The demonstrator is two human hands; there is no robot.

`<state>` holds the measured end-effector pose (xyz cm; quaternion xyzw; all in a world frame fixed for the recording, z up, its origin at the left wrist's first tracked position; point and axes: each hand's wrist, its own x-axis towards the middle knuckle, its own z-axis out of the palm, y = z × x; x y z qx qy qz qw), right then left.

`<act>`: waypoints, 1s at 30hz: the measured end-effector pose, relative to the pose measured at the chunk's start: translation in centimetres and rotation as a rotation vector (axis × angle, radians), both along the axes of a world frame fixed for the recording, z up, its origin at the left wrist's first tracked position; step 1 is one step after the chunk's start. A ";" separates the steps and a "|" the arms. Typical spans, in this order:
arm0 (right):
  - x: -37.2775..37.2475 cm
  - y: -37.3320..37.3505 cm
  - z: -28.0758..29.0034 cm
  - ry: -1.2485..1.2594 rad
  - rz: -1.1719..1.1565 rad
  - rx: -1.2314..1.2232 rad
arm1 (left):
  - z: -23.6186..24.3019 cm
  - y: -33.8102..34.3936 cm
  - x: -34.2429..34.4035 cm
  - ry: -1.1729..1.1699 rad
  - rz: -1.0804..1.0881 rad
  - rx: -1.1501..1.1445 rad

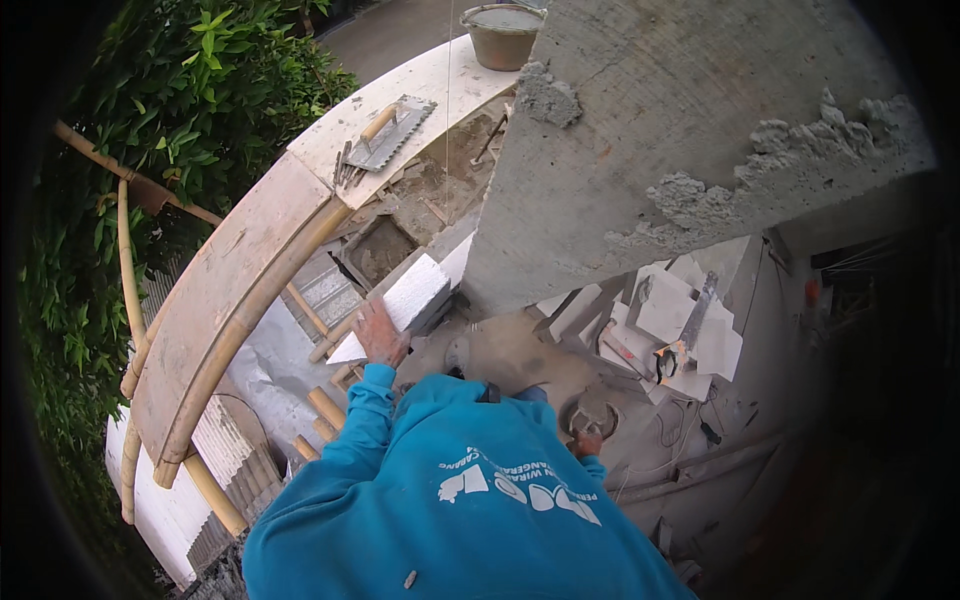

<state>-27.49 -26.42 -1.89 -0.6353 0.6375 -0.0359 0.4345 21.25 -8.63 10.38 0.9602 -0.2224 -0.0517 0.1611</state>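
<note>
My left hand [382, 334] rests with spread fingers against a white lightweight block [413, 292] on the wall beside the concrete slab [690, 120]. My right hand [590, 440], low beside my blue sweatshirt, is closed on something too small to make out at a round container [577, 408] with grey material in it. A notched trowel [390, 135] with a wooden handle lies on the curved board [245, 240], along with some thin tools. My feet are mostly hidden below my body.
A bucket [497, 45] stands at the board's far end. Bamboo poles [130, 270], foliage [160, 90] and corrugated sheets [225, 450] are on the left. Cut white pieces [675, 310] with a saw [700, 305] lie piled under the slab at right, near cables [680, 430].
</note>
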 end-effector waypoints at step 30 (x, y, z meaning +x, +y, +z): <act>-30.0 -3.4 -14.6 0.651 -0.251 0.663 | 2.5 -12.5 -25.2 0.125 -0.692 0.366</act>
